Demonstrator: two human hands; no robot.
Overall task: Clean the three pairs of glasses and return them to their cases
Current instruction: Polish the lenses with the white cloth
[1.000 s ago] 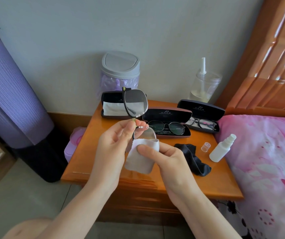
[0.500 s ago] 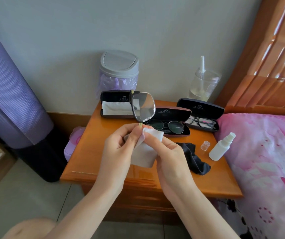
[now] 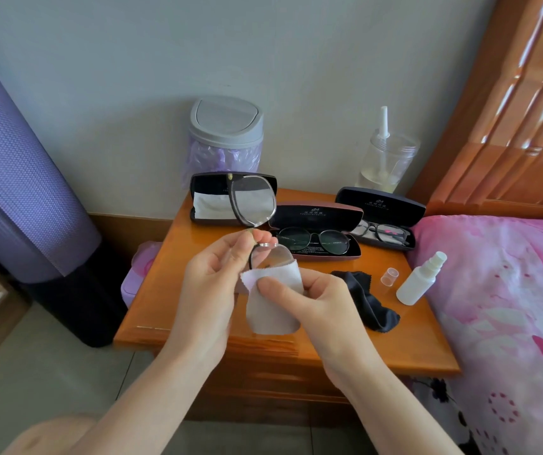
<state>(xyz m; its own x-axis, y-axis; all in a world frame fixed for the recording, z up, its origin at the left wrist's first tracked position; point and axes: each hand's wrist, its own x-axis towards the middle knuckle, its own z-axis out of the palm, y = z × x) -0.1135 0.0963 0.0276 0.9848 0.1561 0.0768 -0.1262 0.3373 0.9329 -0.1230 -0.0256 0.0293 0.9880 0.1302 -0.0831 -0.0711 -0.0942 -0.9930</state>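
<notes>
Left hand (image 3: 211, 284): fingers curled, pinching the held glasses (image 3: 253, 205) at the bridge, one lens above the other, over the bench (image 3: 171, 290). Right hand (image 3: 312, 300): thumb and fingers pinch a white cloth (image 3: 273, 307) round the lower lens. Behind lie a black cloth (image 3: 368, 300) and a spray bottle (image 3: 419, 280). Farther back are the middle case (image 3: 316, 215) and right case (image 3: 381, 205), both open with glasses inside. The open left case (image 3: 211, 188) sits at the rear.

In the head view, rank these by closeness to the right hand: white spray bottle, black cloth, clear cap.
1. Black cloth, just right of the right hand.
2. Clear cap, farther right, behind the cloth.
3. White spray bottle, farthest right.
</notes>
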